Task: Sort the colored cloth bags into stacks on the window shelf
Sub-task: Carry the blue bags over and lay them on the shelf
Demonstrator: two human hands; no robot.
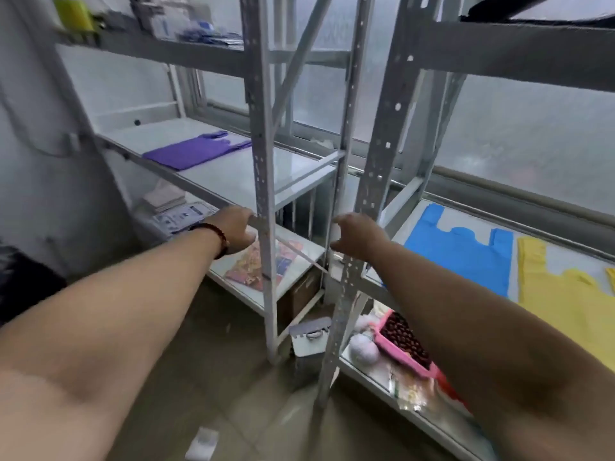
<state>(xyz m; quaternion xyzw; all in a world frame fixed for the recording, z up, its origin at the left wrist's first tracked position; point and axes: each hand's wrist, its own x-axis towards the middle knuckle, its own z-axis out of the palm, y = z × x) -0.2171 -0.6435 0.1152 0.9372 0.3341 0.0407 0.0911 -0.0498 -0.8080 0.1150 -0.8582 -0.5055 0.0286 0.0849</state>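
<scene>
Both forearms out, left hand [237, 231] and right hand [357, 236] loosely curled, holding nothing by the rack post, purple bag [194, 151] flat on left shelf [239, 179], blue bag [461, 252] and yellow bag [565, 299] side by side right, presumably separate piles.

Both arms outstretched; left hand [237, 231], right hand [357, 235] empty, fingers loose.

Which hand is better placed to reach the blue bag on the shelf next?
Right, probably. The right hand hangs empty just beside the blue bag on the right-hand shelf. The left hand sits across the upright post, nearer the purple bag.
</scene>
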